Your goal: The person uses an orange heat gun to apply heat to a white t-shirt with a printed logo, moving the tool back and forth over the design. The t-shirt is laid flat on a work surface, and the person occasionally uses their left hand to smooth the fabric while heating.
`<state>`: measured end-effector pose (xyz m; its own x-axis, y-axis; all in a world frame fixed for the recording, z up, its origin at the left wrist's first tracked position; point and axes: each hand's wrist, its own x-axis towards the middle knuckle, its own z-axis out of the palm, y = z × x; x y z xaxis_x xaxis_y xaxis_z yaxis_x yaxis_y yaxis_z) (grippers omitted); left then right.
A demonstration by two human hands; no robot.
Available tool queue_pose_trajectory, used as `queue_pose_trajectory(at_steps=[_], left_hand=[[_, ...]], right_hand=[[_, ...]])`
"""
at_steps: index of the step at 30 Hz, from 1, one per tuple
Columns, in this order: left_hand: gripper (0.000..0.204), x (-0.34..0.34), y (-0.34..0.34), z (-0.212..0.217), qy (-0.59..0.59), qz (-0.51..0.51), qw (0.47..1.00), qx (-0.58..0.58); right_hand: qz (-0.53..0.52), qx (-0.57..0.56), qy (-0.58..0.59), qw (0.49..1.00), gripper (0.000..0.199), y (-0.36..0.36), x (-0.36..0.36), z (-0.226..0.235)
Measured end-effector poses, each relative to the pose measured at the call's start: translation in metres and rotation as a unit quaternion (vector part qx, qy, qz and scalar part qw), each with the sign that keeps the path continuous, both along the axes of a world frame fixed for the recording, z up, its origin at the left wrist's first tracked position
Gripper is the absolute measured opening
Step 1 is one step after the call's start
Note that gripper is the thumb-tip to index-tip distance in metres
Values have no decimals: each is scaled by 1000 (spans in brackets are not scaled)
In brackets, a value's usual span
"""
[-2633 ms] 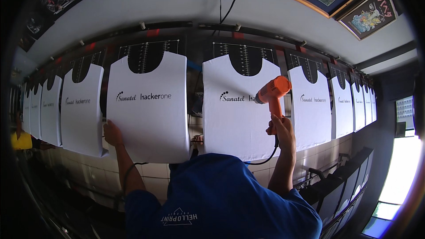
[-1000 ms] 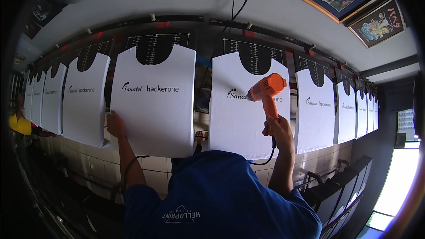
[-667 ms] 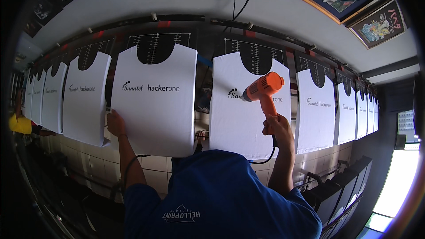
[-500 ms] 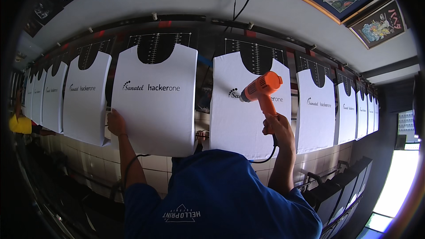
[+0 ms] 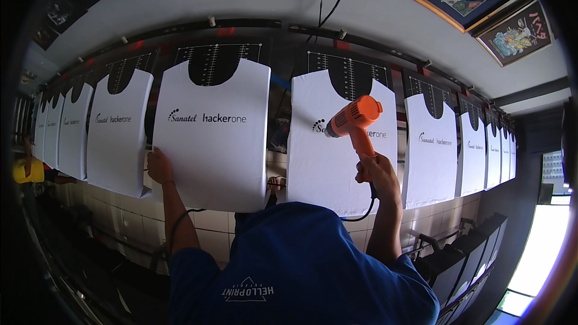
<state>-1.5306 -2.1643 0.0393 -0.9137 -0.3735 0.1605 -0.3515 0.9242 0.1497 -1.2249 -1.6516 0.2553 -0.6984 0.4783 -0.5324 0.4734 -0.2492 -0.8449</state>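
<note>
Over the right-of-centre white shirt front point(image 5: 325, 174), aiming an orange heat gun point(image 5: 356, 117)

Above that shirt front's dark chest print point(image 5: 378, 135), gripping the handle firmly in the right hand point(image 5: 379, 171). Since a moment ago, shifted leftward with the nozzle, presumably directing any heat at the print's left half. Left of that shirt front, touching a neighbouring shirt front's point(image 5: 211, 162) left edge with the left hand point(image 5: 159, 165); cannot tell whether pinching or resting. Far left of it, a co-worker point(image 5: 27, 170) in yellow.

Orange heat gun point(image 5: 360, 113) over shirt point(image 5: 328, 174)
</note>
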Motion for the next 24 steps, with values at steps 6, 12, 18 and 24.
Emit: queue_pose_trajectory(at_steps=[6, 12, 18, 24], left_hand=[[52, 2, 4, 5, -6, 3, 1000, -6], [53, 2, 2, 5, -4, 4, 1000, 1], [53, 2, 3, 4, 0, 4, 1000, 10], [53, 3, 5, 7, -2, -1, 1000, 15]], right_hand=[[17, -7, 3, 1000, 30, -1, -2, 0], [20, -16, -4, 1000, 30, -4, -8, 3], [36, -4, 1, 999, 38, -6, -9, -2], [35, 9, -3, 999, 35, -11, -13, -2]])
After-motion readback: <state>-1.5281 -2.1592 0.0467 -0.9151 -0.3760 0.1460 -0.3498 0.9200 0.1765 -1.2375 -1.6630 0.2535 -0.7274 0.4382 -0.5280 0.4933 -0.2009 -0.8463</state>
